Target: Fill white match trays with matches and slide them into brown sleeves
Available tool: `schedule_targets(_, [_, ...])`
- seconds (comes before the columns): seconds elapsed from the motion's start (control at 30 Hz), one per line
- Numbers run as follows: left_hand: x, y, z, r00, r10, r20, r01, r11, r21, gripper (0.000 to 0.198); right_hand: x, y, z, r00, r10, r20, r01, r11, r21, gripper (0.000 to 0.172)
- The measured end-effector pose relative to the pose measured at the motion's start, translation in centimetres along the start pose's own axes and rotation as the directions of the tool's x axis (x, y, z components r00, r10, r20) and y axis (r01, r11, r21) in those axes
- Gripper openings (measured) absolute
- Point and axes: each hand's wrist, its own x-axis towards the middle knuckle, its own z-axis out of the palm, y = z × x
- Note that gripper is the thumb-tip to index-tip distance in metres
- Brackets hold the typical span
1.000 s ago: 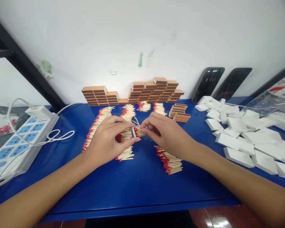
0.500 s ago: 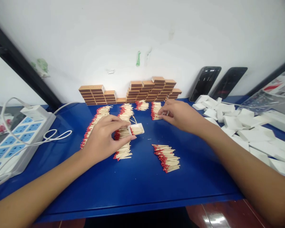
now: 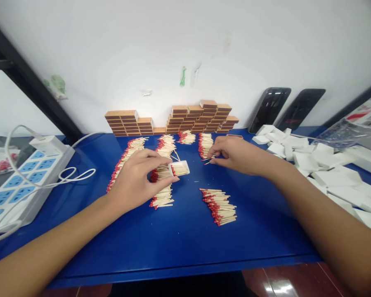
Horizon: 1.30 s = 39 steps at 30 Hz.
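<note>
My left hand (image 3: 138,173) pinches a small white matchbox tray (image 3: 187,168) between thumb and fingers. Red-headed matches (image 3: 179,170) lie inside the tray, their heads to the left. Under and behind that hand runs a long row of matches (image 3: 162,198), partly covered by it. With thumb and forefinger together, my right hand (image 3: 231,152) grips a match (image 3: 207,162), of which only a short piece shows. It is at the near end of a small match pile (image 3: 205,142). Another pile of matches (image 3: 219,208) rests nearer the table's front edge.
Stacked brown matchboxes (image 3: 200,119) line the wall. Many white trays (image 3: 336,171) are heaped on the right, before two leaning phones (image 3: 270,109). A power strip (image 3: 27,181) with a white cable is at left. More matches (image 3: 187,137) lie at the back of the blue table (image 3: 173,251).
My right hand has come slightly toward me, and a match now shows at its fingertips. The left hand still holds the tray in nearly the same place. The view has shifted a little.
</note>
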Motion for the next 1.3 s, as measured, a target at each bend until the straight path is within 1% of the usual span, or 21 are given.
schedule_targets(0.1, [0.01,0.04,0.04,1.0,0.004,0.008,-0.004,1.0,-0.009,0.034,-0.01,0.23,-0.04,0.999,-0.015,0.039,0.014,1.0,0.01,0.02])
schedule_targets(0.23, [0.04,-0.01,0.09,1.0,0.008,0.013,-0.008,1.0,-0.01,0.034,0.13,0.25,0.14,0.998,0.016,0.056,-0.019,0.999,0.05,0.017])
schedule_targets(0.33, [0.05,-0.11,0.04,1.0,0.014,0.006,-0.014,1.0,-0.005,0.034,0.24,0.15,0.24,0.998,0.03,0.048,-0.032,0.998,0.045,0.014])
schedule_targets(0.57, [-0.03,-0.12,-0.06,1.0,0.02,-0.002,-0.02,1.0,-0.009,0.034,0.29,0.24,0.42,1.0,0.019,0.001,-0.019,1.0,-0.012,0.015])
schedule_targets(0.77, [-0.03,-0.09,0.0,1.0,0.017,0.009,-0.016,1.0,-0.017,0.034,0.28,0.21,0.43,0.999,0.025,0.026,-0.025,1.0,0.004,0.017])
schedule_targets(1.0, [0.0,-0.04,-0.07,1.0,0.029,0.008,-0.029,1.0,-0.009,0.034,0.3,0.36,0.56,1.0,0.007,-0.004,-0.007,1.0,-0.028,0.021])
schedule_targets(1.17, [0.08,-0.03,0.0,0.999,0.03,0.012,-0.03,1.0,-0.009,0.035,0.24,0.4,0.51,1.0,-0.015,0.015,0.015,1.0,-0.012,0.021])
schedule_targets(1.3, [0.04,-0.11,0.02,1.0,0.025,0.014,-0.024,1.0,-0.013,0.034,0.26,0.18,0.43,1.0,0.01,0.023,-0.011,0.999,0.033,0.019])
